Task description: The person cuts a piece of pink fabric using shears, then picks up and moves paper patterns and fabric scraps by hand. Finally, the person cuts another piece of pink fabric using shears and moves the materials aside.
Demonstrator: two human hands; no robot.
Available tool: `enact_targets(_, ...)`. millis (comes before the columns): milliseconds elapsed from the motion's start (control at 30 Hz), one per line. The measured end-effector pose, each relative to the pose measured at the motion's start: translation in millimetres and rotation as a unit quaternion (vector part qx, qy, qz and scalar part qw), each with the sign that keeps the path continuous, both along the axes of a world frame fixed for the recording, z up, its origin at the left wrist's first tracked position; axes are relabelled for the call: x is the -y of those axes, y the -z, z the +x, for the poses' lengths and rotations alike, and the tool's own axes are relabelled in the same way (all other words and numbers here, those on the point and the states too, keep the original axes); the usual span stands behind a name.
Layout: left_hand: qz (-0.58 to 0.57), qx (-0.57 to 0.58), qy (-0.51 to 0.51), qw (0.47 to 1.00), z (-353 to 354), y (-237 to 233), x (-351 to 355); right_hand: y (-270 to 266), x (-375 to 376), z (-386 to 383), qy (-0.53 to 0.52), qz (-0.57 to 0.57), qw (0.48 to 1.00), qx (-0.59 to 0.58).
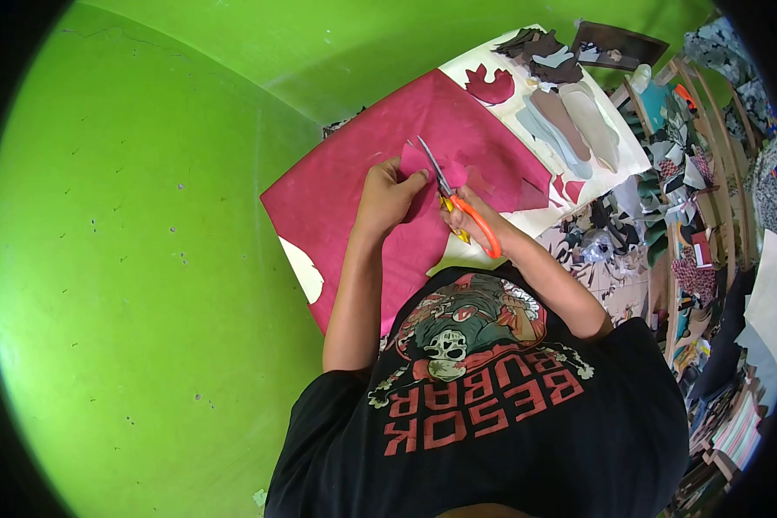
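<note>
My left hand (pixel 388 197) pinches the edge of a small pinkish-red piece (pixel 414 161) with thumb and fingers. To its right, my right hand (pixel 472 216) is wrapped round scissors (pixel 479 226) with orange and yellow handles. The scissor blades are parted and point up and to the left, next to the small piece. Beneath both hands a large dark red sheet (pixel 345 177) covers much of the table. Some red scraps lie around the blades; where the small piece joins the sheet, if at all, I cannot tell.
A cream table surface (pixel 634 155) shows at the right, with sole-shaped pieces (pixel 589 121), a curved red scrap (pixel 490 85) and a dark pile (pixel 535 52). Green walls (pixel 147 259) stand left and behind. Cluttered wooden shelving (pixel 721 173) and floor scraps are on the right.
</note>
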State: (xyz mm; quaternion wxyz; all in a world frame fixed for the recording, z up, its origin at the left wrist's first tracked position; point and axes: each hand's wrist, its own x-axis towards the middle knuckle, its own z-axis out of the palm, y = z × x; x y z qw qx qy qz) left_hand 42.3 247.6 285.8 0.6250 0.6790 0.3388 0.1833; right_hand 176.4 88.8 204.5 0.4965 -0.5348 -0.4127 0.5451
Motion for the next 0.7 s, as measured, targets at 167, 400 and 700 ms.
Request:
enact_targets(167,-0.021,-0.064,0.033,0.997,-2.0,-31.6,8.6,-22.5,7.1,-3.1,-0.006,-0.012,1.000,0.012)
enact_targets(400,-0.058,0.012,0.054,0.997,-3.5,-14.2,0.3,-23.5,3.6,-7.0,0.049,0.014,0.999,-0.014)
enact_targets(700,-0.088,0.015,0.069,0.994,-5.9,-22.7,-0.1,-22.9,5.4,-2.3,0.025,0.023,0.998,-0.061)
